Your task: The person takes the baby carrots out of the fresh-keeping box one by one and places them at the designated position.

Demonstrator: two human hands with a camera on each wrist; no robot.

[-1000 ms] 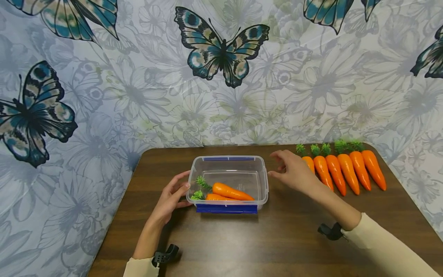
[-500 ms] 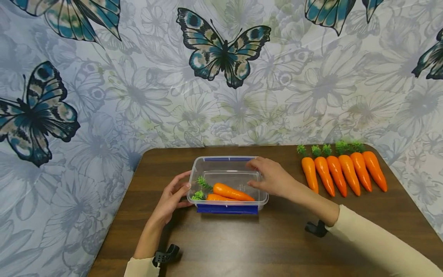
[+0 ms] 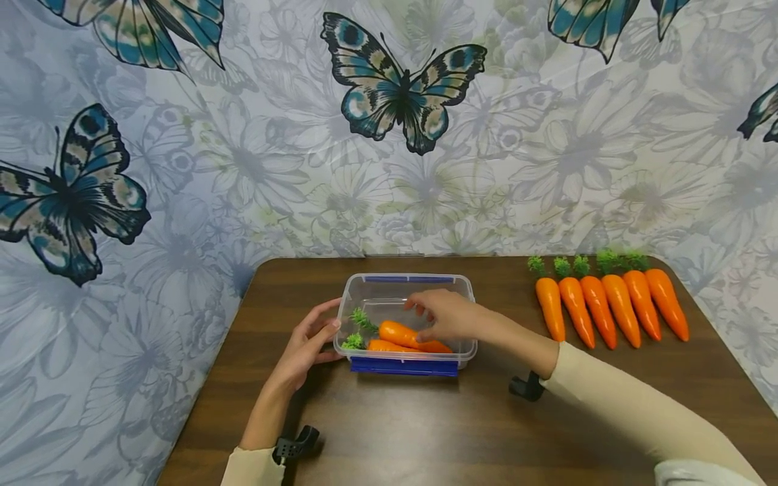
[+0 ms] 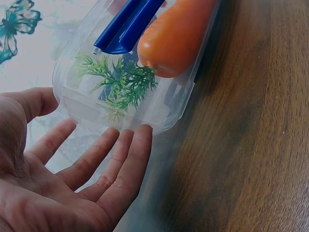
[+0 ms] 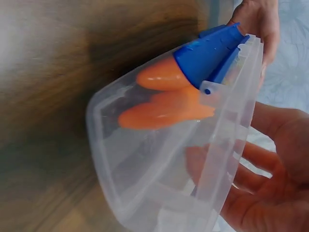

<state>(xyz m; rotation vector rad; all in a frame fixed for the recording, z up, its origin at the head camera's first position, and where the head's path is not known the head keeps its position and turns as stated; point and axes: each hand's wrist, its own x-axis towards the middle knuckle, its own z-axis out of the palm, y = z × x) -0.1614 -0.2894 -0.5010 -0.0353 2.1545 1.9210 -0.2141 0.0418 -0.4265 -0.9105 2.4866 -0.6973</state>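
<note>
A clear plastic food container (image 3: 371, 293) with blue side latches (image 3: 404, 366) holds two orange carrots with green tops: one carrot (image 3: 398, 333) lies behind the other carrot (image 3: 386, 346). My left hand (image 3: 306, 347) touches the container's left end; in the left wrist view its straight fingertips (image 4: 144, 133) rest at the wall. My right hand (image 3: 451, 314) reaches over the right rim into the container, thumb above the rear carrot's tapered end and fingers loosely bent. In the right wrist view, its fingers show partly through the clear wall, with nothing visible between them and the thumb.
Several more carrots (image 3: 620, 307) lie in a slanting row on the right of the brown wooden table (image 3: 401, 425), green tops toward the back edge. Behind the table hangs a floral backdrop with butterflies (image 3: 403, 88).
My right hand has moved left from beside the carrot row, over the container's right rim and down into it. My left hand has stayed at the container's left end.
</note>
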